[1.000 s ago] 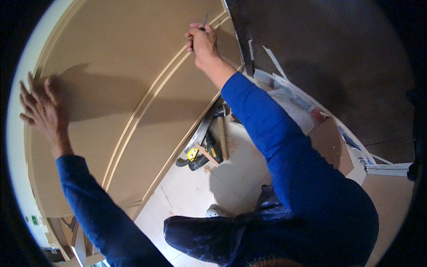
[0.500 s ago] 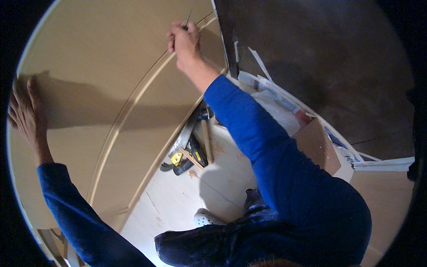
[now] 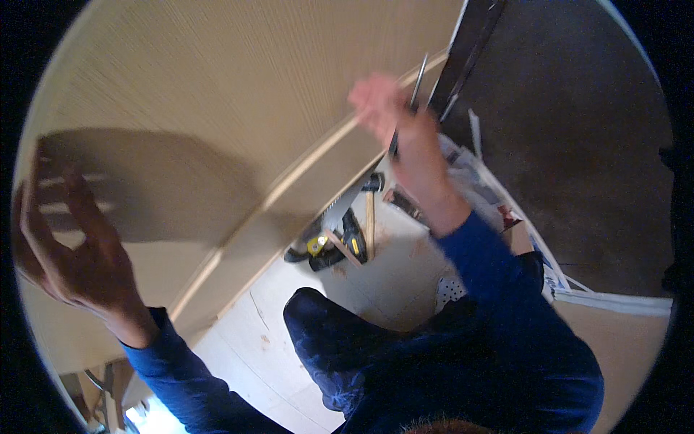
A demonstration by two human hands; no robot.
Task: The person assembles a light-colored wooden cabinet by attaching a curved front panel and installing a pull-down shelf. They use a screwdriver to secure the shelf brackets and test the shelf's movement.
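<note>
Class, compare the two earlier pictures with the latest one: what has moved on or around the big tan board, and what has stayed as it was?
The left hand has lifted off the tan board, fingers now spread just clear of it. The right hand has come away from the raised strip toward the person, blurred with motion. It still grips the thin dark tool. The tools on the floor lie as before.

Pale floor (image 3: pixel 405 271), hammer (image 3: pixel 369 217), tape measure (image 3: pixel 316 246)

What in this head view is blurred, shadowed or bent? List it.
Head view: right hand and its thin metal tool are motion-smeared; left hand casts a soft shadow on the tan board; the fisheye curves the board's edge; corners are black.
</note>
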